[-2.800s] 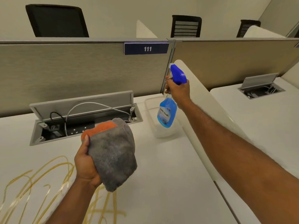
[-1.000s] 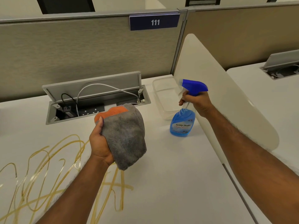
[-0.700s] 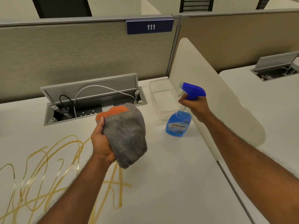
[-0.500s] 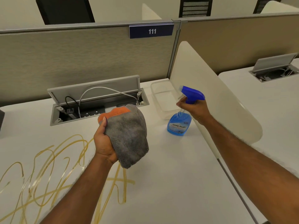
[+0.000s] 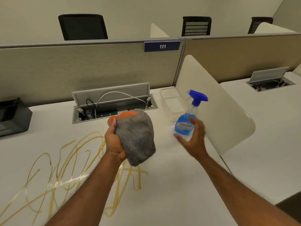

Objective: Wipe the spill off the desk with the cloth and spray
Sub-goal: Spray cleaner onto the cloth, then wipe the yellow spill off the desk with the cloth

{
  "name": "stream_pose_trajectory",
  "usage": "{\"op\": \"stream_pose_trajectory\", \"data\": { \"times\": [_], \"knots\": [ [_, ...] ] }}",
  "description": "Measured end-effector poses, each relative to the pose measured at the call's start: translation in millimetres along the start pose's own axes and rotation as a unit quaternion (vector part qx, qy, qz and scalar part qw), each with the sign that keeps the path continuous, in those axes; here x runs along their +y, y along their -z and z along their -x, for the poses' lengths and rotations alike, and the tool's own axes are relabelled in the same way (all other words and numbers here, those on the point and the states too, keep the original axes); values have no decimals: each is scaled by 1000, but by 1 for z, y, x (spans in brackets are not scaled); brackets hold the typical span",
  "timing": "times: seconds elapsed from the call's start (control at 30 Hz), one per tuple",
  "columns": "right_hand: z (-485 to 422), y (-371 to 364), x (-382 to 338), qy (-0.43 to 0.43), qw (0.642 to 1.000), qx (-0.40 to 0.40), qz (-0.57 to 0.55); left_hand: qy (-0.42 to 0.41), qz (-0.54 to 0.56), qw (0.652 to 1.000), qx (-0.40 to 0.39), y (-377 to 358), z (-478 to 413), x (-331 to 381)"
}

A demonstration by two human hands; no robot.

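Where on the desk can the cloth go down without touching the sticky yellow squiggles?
Bare desk lies right of the squiggles, between the forearms, below the spray bottle and open right hand. Crowded: the squiggles cover the left; the cable box and clear tub line the back. The left hand holds the cloth.

Your cloth [image 5: 136, 136] is grey with an orange edge; the spray bottle [image 5: 185, 124] blue; the spill [image 5: 65, 170] yellowish, perhaps amber, looping across the white worktop [image 5: 171, 193].
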State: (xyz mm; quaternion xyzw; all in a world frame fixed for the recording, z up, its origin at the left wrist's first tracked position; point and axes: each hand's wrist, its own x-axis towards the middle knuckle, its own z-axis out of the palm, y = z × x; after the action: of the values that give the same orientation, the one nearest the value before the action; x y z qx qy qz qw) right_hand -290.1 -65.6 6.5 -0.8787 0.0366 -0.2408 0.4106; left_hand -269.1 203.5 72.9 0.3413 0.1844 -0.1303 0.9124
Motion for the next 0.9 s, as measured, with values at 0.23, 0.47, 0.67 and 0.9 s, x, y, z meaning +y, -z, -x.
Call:
{"op": "stream_pose_trajectory", "data": {
  "times": [0.23, 0.47, 0.67, 0.9],
  "knots": [
    [71, -48, -78, 178, 953, -246, 19, 13, 8, 1000, -2, 35, 21, 17],
    [93, -68, -119, 192, 973, -127, 3, 89, -17, 996, 16, 75, 48, 41],
    [85, -64, -180, 161, 970, -162, -85, 162, -174, 971, -23, 109, 73, 65],
    [81, -71, -226, 193, 962, -181, -70, 32, -396, 918, 6, 138, 126, 60]
  ]
}}
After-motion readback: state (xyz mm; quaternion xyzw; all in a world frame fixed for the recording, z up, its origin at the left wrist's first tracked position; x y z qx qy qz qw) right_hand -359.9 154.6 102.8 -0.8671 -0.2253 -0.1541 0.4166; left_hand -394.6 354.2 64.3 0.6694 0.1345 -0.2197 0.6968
